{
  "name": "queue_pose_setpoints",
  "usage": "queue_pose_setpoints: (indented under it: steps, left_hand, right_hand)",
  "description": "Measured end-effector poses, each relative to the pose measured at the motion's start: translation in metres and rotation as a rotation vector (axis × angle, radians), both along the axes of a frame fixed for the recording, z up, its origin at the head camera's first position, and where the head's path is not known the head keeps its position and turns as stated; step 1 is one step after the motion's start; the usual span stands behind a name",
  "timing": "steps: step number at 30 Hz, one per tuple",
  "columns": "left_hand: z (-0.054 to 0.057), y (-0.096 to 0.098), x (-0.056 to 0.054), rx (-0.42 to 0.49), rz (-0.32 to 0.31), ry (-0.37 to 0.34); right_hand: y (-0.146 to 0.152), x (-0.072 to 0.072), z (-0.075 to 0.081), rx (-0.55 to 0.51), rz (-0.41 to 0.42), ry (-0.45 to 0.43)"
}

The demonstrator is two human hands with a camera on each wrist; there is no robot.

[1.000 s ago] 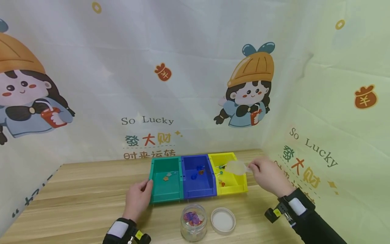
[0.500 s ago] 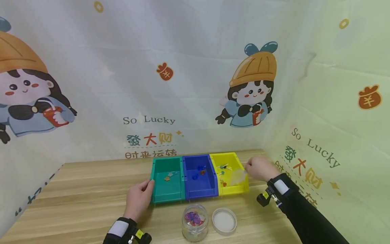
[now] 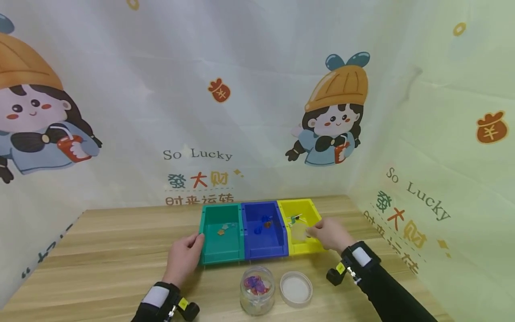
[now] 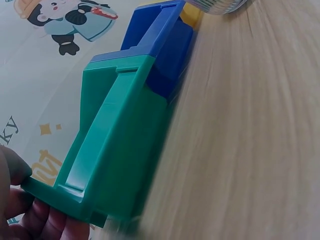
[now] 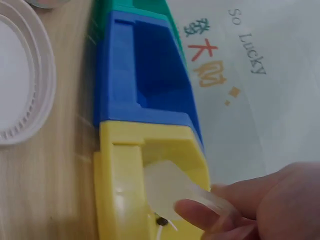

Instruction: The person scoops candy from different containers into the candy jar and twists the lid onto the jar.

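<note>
My left hand (image 3: 183, 259) grips the outer end of the green bin (image 3: 222, 254); in the left wrist view the thumb lies over its rim and the fingers underneath. Joined to it in a row are a blue bin (image 3: 265, 252) and a yellow bin (image 3: 295, 204). With thumb and fingers, my right hand (image 3: 331, 235) pinches a translucent whitish plastic scoop (image 3: 299, 231), its wide end inside the yellow bin. Near the scoop lie small pins with white stems and coloured heads (image 3: 296, 218). Little star-like pieces (image 3: 221, 232) sit in the green bin, blue and brown bits (image 3: 258, 230) in the blue one.
A glass jar (image 3: 257, 305) with purple and red pieces at its bottom stands in front of the blue bin. Right of it, a round white lid (image 3: 296, 288) lies on the wooden table (image 3: 120, 250). A printed cloth (image 3: 257, 112) hangs behind and at the sides.
My right hand has moved down and toward the left with the scoop, whose wide end is now lower in the yellow bin. The left hand keeps its grip on the green bin.
</note>
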State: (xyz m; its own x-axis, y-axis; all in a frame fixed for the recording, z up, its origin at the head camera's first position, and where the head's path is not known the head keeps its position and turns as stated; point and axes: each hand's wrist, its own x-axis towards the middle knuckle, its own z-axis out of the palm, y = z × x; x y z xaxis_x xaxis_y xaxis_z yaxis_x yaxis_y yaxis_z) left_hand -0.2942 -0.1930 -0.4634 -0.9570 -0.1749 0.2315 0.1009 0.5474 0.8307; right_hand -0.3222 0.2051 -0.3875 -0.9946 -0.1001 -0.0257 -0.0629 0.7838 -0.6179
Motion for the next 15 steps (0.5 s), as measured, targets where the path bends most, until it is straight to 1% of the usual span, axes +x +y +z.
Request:
queue_pose_setpoints:
  steps: [3, 6, 7, 9, 11, 13, 15]
  left_hand:
    - [-0.003, 0.0, 0.001, -0.01, 0.003, 0.001]
    - [-0.005, 0.001, 0.002, -0.005, -0.004, -0.018]
    - [-0.005, 0.001, 0.003, 0.0, -0.006, -0.026]
    - [-0.004, 0.001, 0.003, 0.012, -0.009, -0.03]
    - [-0.002, 0.0, 0.002, 0.021, -0.009, -0.023]
    - [0.0, -0.001, 0.001, 0.023, -0.01, -0.013]
    - [0.001, -0.001, 0.001, 0.022, -0.015, -0.001]
  right_hand:
    - [-0.01, -0.003, -0.002, 0.022, -0.003, 0.042]
    - [-0.013, -0.004, 0.001, 0.079, -0.019, 0.089]
    - [-0.014, -0.003, 0.003, 0.113, -0.019, 0.113]
    - [-0.014, -0.001, 0.006, 0.228, 0.005, 0.194]
    - [-0.013, 0.0, 0.007, 0.388, 0.043, 0.311]
    - [-0.014, 0.002, 0.004, 0.551, 0.069, 0.424]
    - [-0.016, 0.002, -0.001, 0.678, 0.093, 0.5]
